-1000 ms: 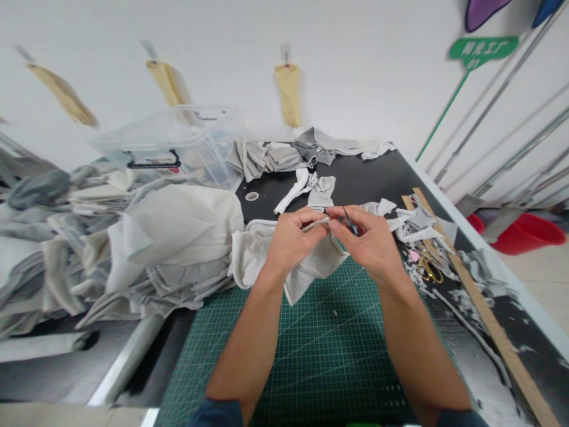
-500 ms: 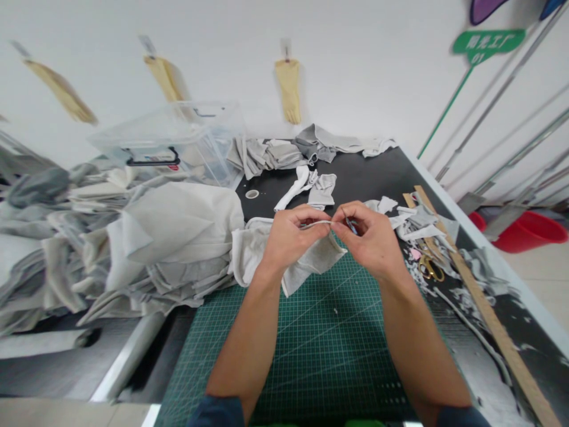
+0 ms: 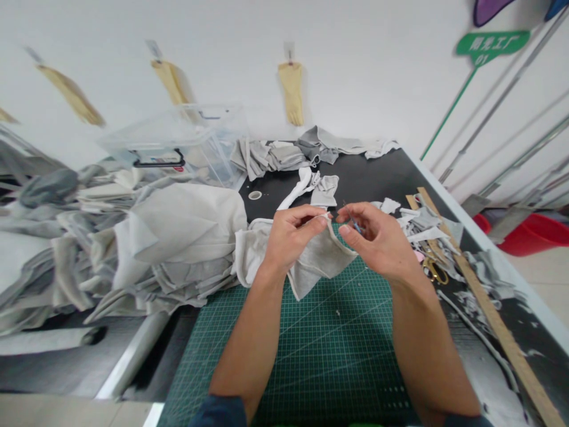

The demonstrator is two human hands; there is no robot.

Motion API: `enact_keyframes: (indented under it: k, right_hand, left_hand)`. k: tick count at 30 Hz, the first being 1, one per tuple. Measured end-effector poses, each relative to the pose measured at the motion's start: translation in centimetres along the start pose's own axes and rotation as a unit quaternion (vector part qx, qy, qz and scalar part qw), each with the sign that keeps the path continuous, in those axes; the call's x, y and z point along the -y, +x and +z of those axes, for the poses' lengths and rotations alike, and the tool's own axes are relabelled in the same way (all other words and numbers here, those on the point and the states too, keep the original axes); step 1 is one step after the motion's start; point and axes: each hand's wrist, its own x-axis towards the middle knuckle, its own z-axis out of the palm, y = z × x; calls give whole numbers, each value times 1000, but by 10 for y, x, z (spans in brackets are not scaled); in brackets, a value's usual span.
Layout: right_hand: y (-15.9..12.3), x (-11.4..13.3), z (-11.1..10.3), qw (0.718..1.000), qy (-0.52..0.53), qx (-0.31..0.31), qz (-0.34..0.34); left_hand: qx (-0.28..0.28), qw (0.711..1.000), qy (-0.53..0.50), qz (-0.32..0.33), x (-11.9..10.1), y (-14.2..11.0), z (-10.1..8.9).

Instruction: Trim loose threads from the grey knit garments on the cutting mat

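My left hand (image 3: pixel 291 237) pinches the top edge of a light grey cloth piece (image 3: pixel 326 258) between thumb and fingers. The cloth hangs down over the green cutting mat (image 3: pixel 329 344), its seamed edge running down to the right. My right hand (image 3: pixel 380 237) is just right of that edge, a small gap away from the left fingertips. Small thread snips (image 3: pixel 354 223), blue with a dark pointed tip, lie in its curled fingers; most of them is hidden. Thumb and forefinger of this hand are apart. Another grey cloth (image 3: pixel 249 249) lies left of my left wrist.
A large heap of grey cloth (image 3: pixel 178 219) fills the left side, before a clear plastic box (image 3: pixel 155 142). More folded cloth (image 3: pixel 284 157) lies at the back. On the right are fabric scraps (image 3: pixel 422 228), gold-handled scissors (image 3: pixel 435 271) and a wooden ruler (image 3: pixel 489 314).
My right hand has come away to the right from the cloth edge, where its fingertips met the left ones. My left hand keeps its pinch. The view has shifted slightly.
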Motion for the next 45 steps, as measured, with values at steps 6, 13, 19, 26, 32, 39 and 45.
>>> enact_keyframes:
  k: [6,13,19,26,32,39,45]
  right_hand:
    - [-3,-3,-5,996,-77,13,-34]
    - [-3,0,-8,992,-118,13,-40]
    - [-4,3,-10,992,-122,23,-32]
    - [-1,2,-11,993,-109,29,-22]
    - [1,-2,-11,994,-103,38,-13]
    - [1,-3,-10,995,-90,35,-21]
    - [0,-3,-8,996,-77,32,-30]
  left_hand:
    - [-11,1000,-17,1,2,1,-1]
    - [-1,1000,-9,11,3,0,0]
    - [6,1000,7,10,3,-1,-1]
    - [26,998,34,41,0,-1,-2]
    - [35,999,14,19,1,-1,-1]
    - [33,997,-49,-43,-2,0,1]
    - [30,998,-36,-35,-2,0,1]
